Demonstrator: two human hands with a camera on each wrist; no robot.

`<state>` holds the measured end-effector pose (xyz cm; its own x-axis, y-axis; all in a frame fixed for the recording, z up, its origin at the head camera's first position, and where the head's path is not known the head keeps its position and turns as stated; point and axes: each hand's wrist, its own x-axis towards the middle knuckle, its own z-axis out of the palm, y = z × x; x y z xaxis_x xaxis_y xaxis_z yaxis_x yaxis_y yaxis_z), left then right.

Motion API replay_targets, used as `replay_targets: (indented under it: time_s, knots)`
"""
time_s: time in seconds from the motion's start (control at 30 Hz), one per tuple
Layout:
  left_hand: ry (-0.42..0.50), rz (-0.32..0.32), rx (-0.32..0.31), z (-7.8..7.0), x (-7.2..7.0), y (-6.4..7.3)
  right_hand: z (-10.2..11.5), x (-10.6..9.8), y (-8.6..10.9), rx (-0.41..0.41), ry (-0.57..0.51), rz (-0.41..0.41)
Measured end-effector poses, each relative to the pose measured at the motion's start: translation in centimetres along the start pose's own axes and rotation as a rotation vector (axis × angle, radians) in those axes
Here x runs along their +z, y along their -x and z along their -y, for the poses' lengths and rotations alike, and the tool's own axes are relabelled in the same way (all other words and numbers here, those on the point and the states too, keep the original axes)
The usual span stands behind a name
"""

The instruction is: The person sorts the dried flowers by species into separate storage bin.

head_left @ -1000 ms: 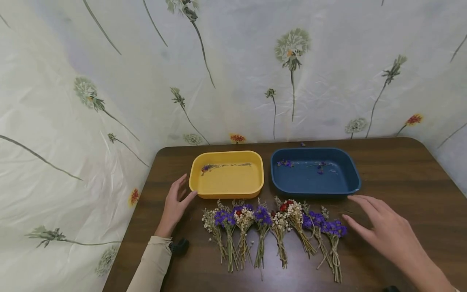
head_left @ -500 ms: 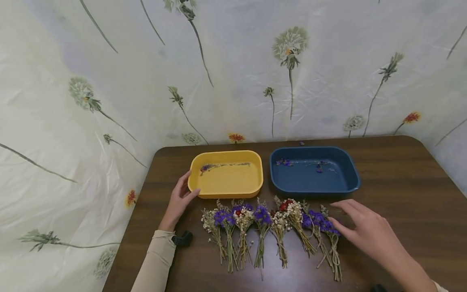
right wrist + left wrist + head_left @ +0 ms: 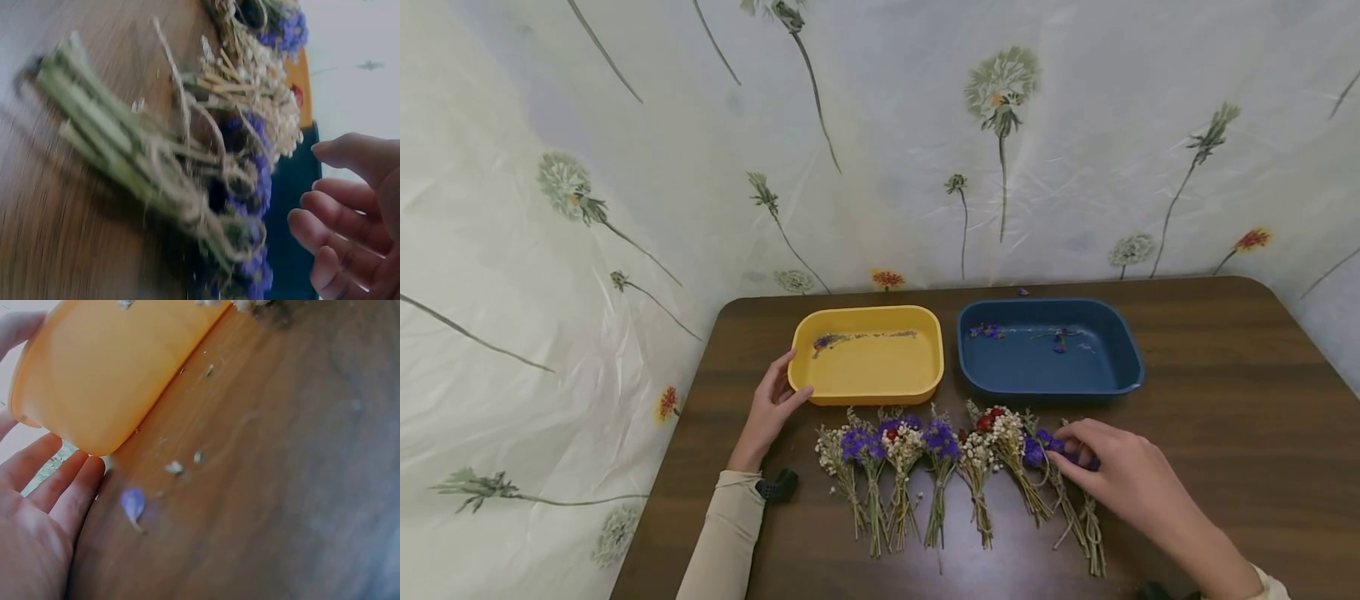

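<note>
My left hand holds the left front corner of a yellow tray, with its thumb at the front rim and its fingers along the left side. In the left wrist view, its fingertips sit against the tray's outer wall. My right hand hovers over the rightmost dried flower bunch, covering part of its purple heads. The right wrist view shows thumb and fingers apart with nothing between them, beside the bunch's twine-tied stems. Several more bunches, purple, white and red, lie in a row.
A blue tray stands right of the yellow one, with small purple flower bits inside. A dried sprig lies in the yellow tray. A loose purple petal lies on the table near my left hand. Behind hangs a dandelion-print sheet.
My right hand has moved left from beside the blue tray's front corner to over the rightmost bunch. My left hand has closed in on the yellow tray's corner.
</note>
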<state>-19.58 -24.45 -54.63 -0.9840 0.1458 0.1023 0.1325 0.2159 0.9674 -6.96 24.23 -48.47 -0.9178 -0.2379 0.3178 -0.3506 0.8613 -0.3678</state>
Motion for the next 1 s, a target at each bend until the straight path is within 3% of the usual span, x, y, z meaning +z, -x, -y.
replay_targets:
  time_s: [0.27,0.4,0.7,1.0]
  knots:
    - [-0.001,0.004,-0.003,0.1,0.0,-0.1,1.7,0.9,-0.6,0.062,-0.074,0.15]
    - [0.006,0.002,-0.001,0.1,-0.1,0.0,2.5,1.7,-0.7,0.058,-0.103,0.168]
    - [0.016,0.003,-0.004,-0.1,-0.1,0.1,3.7,2.4,-1.0,0.112,-0.043,0.232]
    - [0.008,-0.005,-0.015,-0.3,0.0,0.1,4.0,3.3,-1.0,0.135,-0.03,0.224]
